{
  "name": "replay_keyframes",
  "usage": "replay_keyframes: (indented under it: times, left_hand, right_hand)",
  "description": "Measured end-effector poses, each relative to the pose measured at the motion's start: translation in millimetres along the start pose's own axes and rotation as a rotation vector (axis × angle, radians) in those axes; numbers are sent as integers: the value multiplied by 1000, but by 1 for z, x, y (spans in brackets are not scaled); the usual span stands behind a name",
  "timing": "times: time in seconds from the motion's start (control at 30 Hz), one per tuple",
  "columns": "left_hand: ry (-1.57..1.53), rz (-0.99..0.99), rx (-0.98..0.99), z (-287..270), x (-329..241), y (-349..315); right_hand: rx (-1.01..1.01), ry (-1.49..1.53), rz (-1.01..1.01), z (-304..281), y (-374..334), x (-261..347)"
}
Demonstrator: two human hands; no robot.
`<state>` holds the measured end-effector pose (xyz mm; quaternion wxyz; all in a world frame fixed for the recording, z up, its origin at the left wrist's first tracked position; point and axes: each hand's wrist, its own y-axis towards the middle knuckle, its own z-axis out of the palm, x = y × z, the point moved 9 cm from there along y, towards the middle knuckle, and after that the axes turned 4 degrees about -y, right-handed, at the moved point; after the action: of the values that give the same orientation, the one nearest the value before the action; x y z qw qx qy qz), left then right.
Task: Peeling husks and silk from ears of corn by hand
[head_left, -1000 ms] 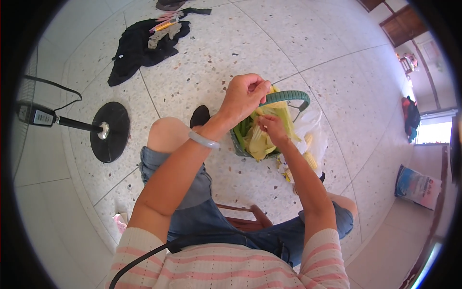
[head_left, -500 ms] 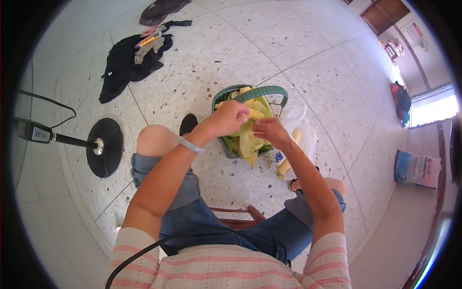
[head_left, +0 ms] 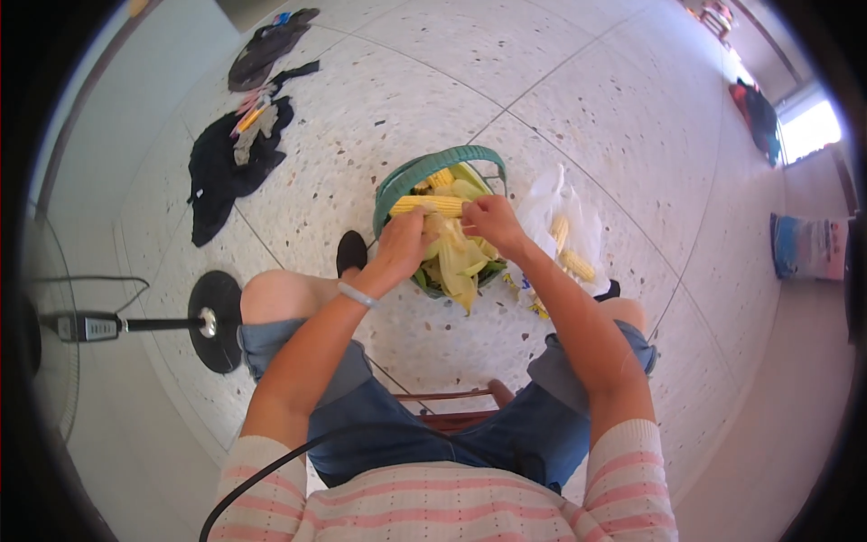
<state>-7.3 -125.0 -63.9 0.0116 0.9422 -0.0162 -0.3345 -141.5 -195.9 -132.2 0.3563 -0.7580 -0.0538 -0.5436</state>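
Between my knees stands a green woven basket (head_left: 388, 194) with an arched handle, heaped with pale corn husks (head_left: 452, 271) and some corn. Over it I hold a bare yellow ear of corn (head_left: 429, 205), lying crosswise. My left hand (head_left: 402, 246) is closed round its left part. My right hand (head_left: 492, 223) pinches its right end, with fingers bent; part of the grip is hidden. Another yellow cob (head_left: 441, 178) shows inside the basket behind the held one. Right of the basket, a white plastic bag (head_left: 540, 203) lies with peeled corn cobs (head_left: 576, 264) on it.
A fan with a round black base (head_left: 215, 321) stands at my left. Black clothing (head_left: 221, 172) and a dark grey cloth (head_left: 271, 50) lie on the speckled tile floor at the far left. At the right are a blue-and-white sack (head_left: 808, 246) and a dark bundle (head_left: 757, 122).
The ear of corn now lies crosswise, more exposed, between both hands. My left hand has moved lower, and the right slightly up and left. The whole view has shifted.
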Motion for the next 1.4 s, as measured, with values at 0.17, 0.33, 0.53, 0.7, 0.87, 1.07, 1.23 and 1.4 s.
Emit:
replay_keyframes:
  times: [0.17, 0.33, 0.53, 0.7, 0.87, 1.07, 1.23, 1.4]
  left_hand:
    - [-102, -12, -86, -29, 5, -4]
    - [-121, 143, -7, -35, -35, -5]
    - [-437, 97, 10, -46, -56, -4]
    - [-362, 176, 35, -34, -53, 1]
    - [-943, -1, 171, -25, -55, 10]
    - [-950, -67, 114, -32, -57, 5]
    - [-946, -93, 164, -28, -70, 2]
    - [-942, -127, 171, -32, -73, 0]
  right_hand:
    - [106, -360, -431, 31, -11, 29]
    - [210, -308, -559, 47, -22, 29]
    - [13, -242, -580, 25, -40, 46]
    - [-123, -265, -394, 6, -67, 67]
    - [-30, -237, -489, 0, -82, 90]
    - [7, 190, -493, -13, -91, 112]
    - [-88, 64, -508, -20, -88, 118]
    - [-47, 154, -490, -16, -89, 129]
